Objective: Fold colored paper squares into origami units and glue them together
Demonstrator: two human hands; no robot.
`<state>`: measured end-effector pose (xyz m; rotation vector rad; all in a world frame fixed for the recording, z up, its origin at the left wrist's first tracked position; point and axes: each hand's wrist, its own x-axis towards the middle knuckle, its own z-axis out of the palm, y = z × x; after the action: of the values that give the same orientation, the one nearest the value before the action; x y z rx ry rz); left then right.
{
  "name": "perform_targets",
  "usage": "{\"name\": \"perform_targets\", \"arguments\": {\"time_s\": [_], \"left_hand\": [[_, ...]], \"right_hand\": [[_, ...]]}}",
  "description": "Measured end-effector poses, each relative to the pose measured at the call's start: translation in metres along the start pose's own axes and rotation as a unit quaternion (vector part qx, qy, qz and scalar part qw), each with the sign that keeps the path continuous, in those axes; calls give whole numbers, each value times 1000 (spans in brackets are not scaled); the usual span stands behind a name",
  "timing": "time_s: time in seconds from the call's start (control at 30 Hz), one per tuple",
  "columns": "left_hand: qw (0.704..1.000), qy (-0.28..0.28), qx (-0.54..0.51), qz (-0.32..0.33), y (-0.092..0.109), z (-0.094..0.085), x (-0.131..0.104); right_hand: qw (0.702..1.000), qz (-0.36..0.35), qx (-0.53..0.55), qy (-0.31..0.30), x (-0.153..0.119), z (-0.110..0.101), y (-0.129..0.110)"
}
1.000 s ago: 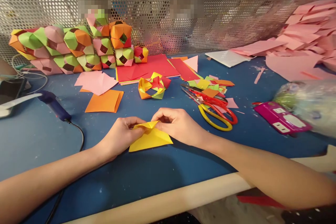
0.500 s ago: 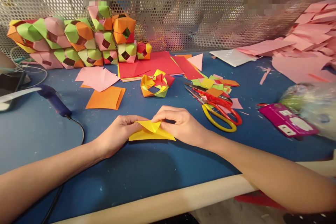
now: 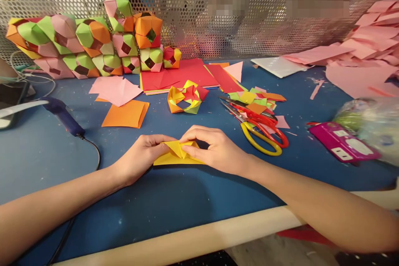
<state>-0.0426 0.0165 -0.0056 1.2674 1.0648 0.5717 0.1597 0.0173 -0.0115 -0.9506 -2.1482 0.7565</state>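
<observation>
A folded piece of yellow paper (image 3: 168, 158) is held between my two hands, low over the blue table. My left hand (image 3: 145, 156) pinches its left end, thumb on top of a fold. With thumb and fingers closed on the right part of the paper, my right hand (image 3: 215, 147) presses a raised triangular flap near the middle. Fingers cover parts of the upper edge. Just beyond the hands sits a ring of folded yellow, red and green paper (image 3: 193, 102). Orange squares (image 3: 123, 115) lie beyond my left hand.
Scissors (image 3: 263, 133) lie right, beside paper scraps (image 3: 255, 99). A blue corded tool (image 3: 64, 116) is at left, a magenta power strip (image 3: 341, 145) at right. Origami blocks (image 3: 93, 41) are stacked along the mesh behind red sheets (image 3: 183, 75).
My right thumb and fingers have moved slightly left over the yellow paper, and its raised flap has changed shape. My left hand holds nearly the same position.
</observation>
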Motion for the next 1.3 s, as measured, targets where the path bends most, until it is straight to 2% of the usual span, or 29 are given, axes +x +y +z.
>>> {"name": "perform_targets", "arguments": {"time_s": [0.37,0.47,0.57,0.67,0.8,0.93,1.1,1.3], "left_hand": [[996,24,86,17,3,2,-1],[998,32,62,6,2,2,0],[999,33,-5,-7,1,2,1],[998,32,-44,-14,1,4,1],[999,20,-20,-23,5,6,-3],[1000,3,-7,-10,9,6,-5],[997,-2,-71,-1,6,2,-2],[999,28,-39,-22,3,4,-2]], "right_hand": [[999,43,17,3,-1,3,-1],[997,54,49,-16,-1,-1,-3],[994,68,86,-28,-1,-4,-4],[993,85,83,-1,0,-3,-4],[991,109,64,35,1,0,-4],[992,100,58,47,1,0,-5],[996,73,36,38,1,-1,-7],[997,69,27,15,-1,2,-5]]}}
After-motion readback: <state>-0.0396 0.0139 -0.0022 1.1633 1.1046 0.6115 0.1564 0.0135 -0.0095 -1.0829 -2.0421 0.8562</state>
